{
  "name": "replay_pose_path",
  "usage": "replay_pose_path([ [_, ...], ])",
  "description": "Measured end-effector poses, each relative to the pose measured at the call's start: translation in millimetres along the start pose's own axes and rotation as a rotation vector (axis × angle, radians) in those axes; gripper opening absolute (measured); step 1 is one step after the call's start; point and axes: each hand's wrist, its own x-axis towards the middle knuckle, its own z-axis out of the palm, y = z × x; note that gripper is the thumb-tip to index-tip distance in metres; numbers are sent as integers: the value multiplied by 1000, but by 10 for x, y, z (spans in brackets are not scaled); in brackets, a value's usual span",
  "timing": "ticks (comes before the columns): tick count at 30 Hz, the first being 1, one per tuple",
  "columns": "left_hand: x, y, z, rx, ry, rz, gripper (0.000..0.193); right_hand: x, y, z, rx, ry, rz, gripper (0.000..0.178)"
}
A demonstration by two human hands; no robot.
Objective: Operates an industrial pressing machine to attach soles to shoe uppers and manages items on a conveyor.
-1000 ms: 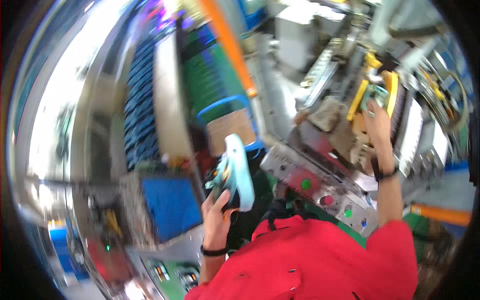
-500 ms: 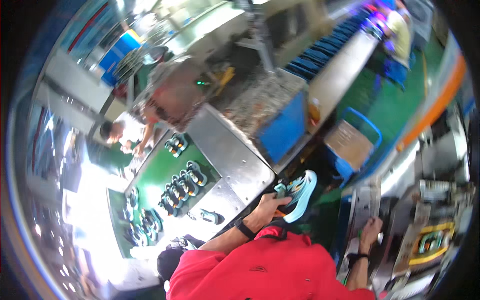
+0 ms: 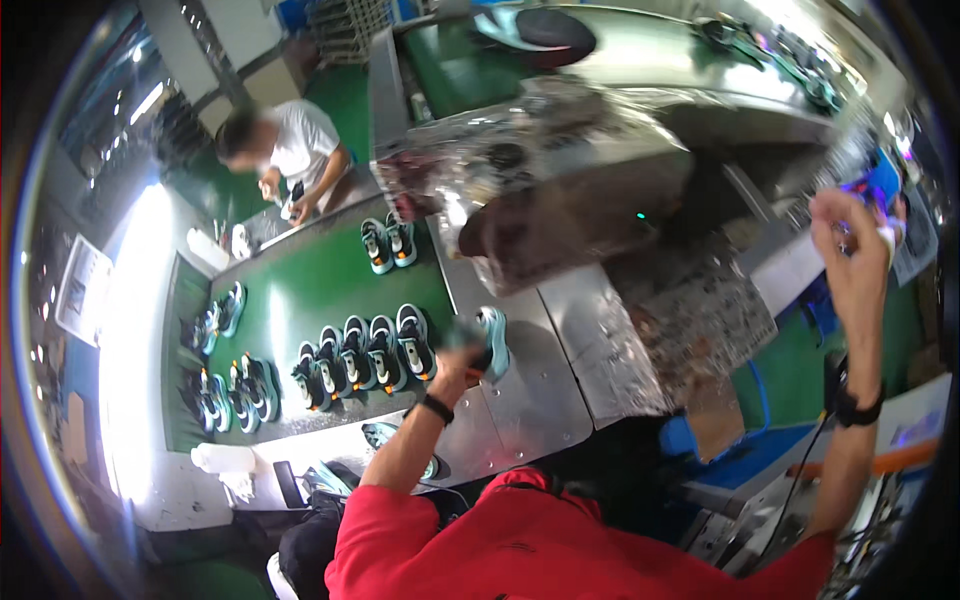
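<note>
My left hand [image 3: 462, 358] grips a teal and white shoe [image 3: 493, 340] over the edge of a metal machine table [image 3: 520, 400], right beside a row of matching shoes [image 3: 362, 355] on a green belt [image 3: 300, 290]. A black band sits on that wrist. My right hand [image 3: 850, 245] is raised high at the right, fingers curled near a purple-lit panel [image 3: 872, 190]. Blur hides whether it holds anything. I wear a red shirt [image 3: 560, 545].
More shoe pairs [image 3: 388, 243] lie further along the green belt. A person in a white shirt [image 3: 300, 145] works at its far end. A shiny foil-covered machine [image 3: 560, 190] rises ahead. A white bottle [image 3: 225, 458] stands near the belt's front corner.
The view has swung round sharply. My left hand still holds the shoe, now at the metal table beside the shoe row. My right hand has risen toward the purple-lit panel.
</note>
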Motion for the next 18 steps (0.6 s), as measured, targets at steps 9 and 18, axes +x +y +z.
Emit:
replay_pose_path([
  [9,3312,950,-481,-241,47,433,33,2630,-1267,1581,-93,-689,-39,78],
  [18,3062,1079,36,313,36,653,67,2910,-845,2100,150,-665,86,71],
])
